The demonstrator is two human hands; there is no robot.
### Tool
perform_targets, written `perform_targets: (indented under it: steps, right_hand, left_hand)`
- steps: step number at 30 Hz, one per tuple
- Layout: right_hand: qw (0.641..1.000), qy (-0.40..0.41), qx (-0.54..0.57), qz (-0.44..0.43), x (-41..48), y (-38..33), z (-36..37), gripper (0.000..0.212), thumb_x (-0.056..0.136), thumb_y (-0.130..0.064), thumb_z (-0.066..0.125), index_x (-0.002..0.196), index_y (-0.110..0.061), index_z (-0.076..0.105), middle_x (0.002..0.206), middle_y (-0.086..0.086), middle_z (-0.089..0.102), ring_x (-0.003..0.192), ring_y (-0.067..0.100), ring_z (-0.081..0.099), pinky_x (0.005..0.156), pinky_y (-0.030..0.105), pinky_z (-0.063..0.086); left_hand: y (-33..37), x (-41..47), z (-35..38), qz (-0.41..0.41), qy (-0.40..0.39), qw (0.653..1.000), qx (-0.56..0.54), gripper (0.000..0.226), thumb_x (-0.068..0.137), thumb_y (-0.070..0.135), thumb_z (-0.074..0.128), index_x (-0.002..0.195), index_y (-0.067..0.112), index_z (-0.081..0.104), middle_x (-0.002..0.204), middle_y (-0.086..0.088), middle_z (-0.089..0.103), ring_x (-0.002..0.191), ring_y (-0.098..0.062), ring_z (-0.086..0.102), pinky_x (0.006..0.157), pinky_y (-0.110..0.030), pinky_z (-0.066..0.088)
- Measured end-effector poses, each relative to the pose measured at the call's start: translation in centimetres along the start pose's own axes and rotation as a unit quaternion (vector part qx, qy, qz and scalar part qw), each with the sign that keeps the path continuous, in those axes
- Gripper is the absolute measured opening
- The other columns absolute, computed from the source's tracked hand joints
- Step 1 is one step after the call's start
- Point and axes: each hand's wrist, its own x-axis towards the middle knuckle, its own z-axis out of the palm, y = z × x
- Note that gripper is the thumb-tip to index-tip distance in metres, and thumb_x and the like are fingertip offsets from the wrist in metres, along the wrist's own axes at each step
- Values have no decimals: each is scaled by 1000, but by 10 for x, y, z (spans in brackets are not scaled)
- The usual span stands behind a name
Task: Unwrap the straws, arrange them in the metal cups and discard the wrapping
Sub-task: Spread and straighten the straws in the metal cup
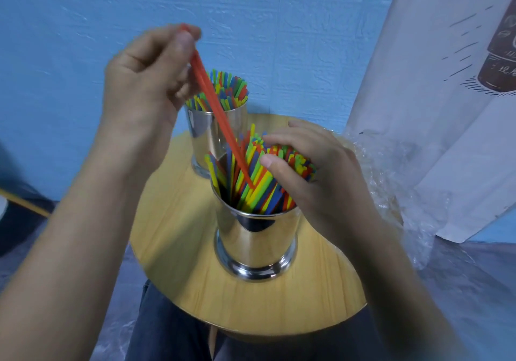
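Observation:
Two shiny metal cups stand on a small round wooden table (178,237). The near cup (255,243) is partly filled with coloured straws leaning right; the far cup (206,131) is packed with upright straws. My left hand (148,81) pinches the top of a long red straw (220,115), whose lower end dips into the near cup's bundle. My right hand (315,182) rests against the right side of that bundle (259,182), fingers curled over the straw tips. Crumpled clear plastic wrapping (391,176) lies at the table's right edge, behind my right hand.
A blue wall rises close behind the table. A white printed cloth (435,95) hangs at the right, touching the wrapping. My dark trouser legs sit under the table's near edge. A yellowish stick (25,203) crosses the floor at far left.

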Motion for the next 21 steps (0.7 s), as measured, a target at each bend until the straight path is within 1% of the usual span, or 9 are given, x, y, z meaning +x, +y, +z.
perform_targets:
  steps: [2, 4, 6, 9, 12, 14, 16, 18, 21]
  right_hand:
    - [1000, -5, 1, 9, -1, -2, 0, 39, 93, -48, 60, 124, -27, 73, 126, -14, 71, 136, 7, 50, 111, 32, 41]
    - [1000, -1, 12, 16, -1, -2, 1, 37, 93, -45, 61, 124, -28, 73, 124, -14, 72, 135, 8, 51, 110, 36, 43]
    - [1000, 9, 24, 17, -1, 0, 2, 32, 95, -41, 60, 122, -29, 74, 115, -16, 73, 127, 9, 58, 104, 41, 49]
    - [997, 32, 63, 27, 0, 3, 3, 28, 95, -36, 63, 120, -30, 74, 104, -18, 73, 108, 9, 65, 89, 45, 56]
    - [993, 46, 107, 29, 1, 3, 1, 28, 94, -34, 62, 120, -34, 71, 103, -21, 70, 108, 12, 65, 87, 48, 56]
    - [989, 34, 143, 31, 3, 2, 0, 25, 96, -33, 59, 119, -37, 69, 98, -17, 70, 104, 14, 68, 83, 48, 58]
    - [987, 28, 154, 26, 5, 2, -1, 20, 97, -31, 59, 115, -38, 67, 91, -12, 71, 98, 14, 70, 79, 44, 60]
    - [984, 39, 169, 24, 7, 3, -1, 16, 98, -27, 61, 112, -33, 68, 88, -12, 72, 95, 10, 72, 77, 33, 60]
    - [964, 62, 257, 39, 6, 3, -3, 13, 97, -21, 68, 109, -21, 71, 87, -14, 74, 90, 6, 72, 72, 19, 55]
  left_hand:
    - [1, 3, -1, -19, 28, 997, -64, 23, 101, 19, 62, 85, 24, 77, 83, 10, 65, 69, -6, 60, 70, -23, 51]
    - [-3, -1, 0, -41, 44, 993, -105, 28, 102, 18, 60, 80, 23, 77, 85, 11, 68, 73, -5, 64, 71, -22, 53]
    - [-10, -8, 1, -70, 66, 987, -130, 33, 103, 17, 58, 77, 23, 77, 85, 13, 70, 75, -3, 67, 70, -20, 53]
    - [-18, -18, 1, -109, 103, 975, -161, 21, 104, 18, 56, 89, 22, 70, 82, 13, 71, 75, -2, 69, 73, -18, 55]
    - [-25, -26, -2, -121, 123, 969, -176, 15, 104, 17, 54, 93, 20, 64, 79, 11, 71, 76, -2, 71, 73, -17, 56]
    - [-30, -29, -5, -119, 129, 968, -178, 13, 104, 15, 54, 94, 18, 62, 80, 10, 71, 77, -3, 72, 72, -17, 56]
    - [-34, -32, -8, -119, 132, 969, -172, 12, 104, 15, 54, 95, 18, 61, 80, 9, 72, 76, -5, 72, 71, -17, 56]
    - [-38, -34, -12, -118, 131, 974, -142, 10, 104, 17, 55, 96, 20, 61, 82, 9, 72, 75, -6, 69, 72, -18, 55]
    - [-44, -36, -18, -117, 126, 982, -76, 10, 103, 21, 57, 94, 22, 62, 82, 12, 72, 73, -6, 63, 68, -19, 49]
